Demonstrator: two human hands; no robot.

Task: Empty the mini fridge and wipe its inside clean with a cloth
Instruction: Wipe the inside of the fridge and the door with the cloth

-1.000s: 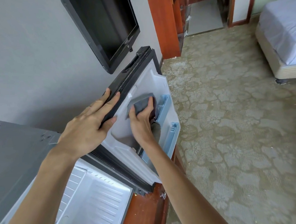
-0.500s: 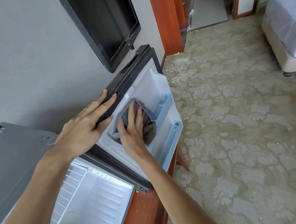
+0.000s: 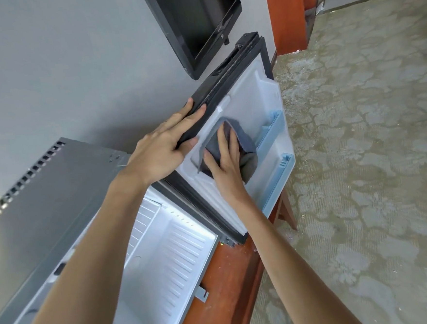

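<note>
The grey mini fridge stands open on a wooden cabinet, and its white ribbed inside shows nothing in it. Its door is swung wide, white liner facing me. My left hand grips the door's dark top edge, fingers over the seal. My right hand presses a grey cloth flat into the recessed pocket of the door liner, beside the pale blue door shelves.
A black TV hangs on the grey wall just above the door. The reddish wooden cabinet carries the fridge. Patterned carpet spreads to the right, with a wooden door frame beyond.
My right hand and the cloth have slid down and left from the upper part of the door liner into its recess. My left hand stays on the door edge. My view has moved closer.
</note>
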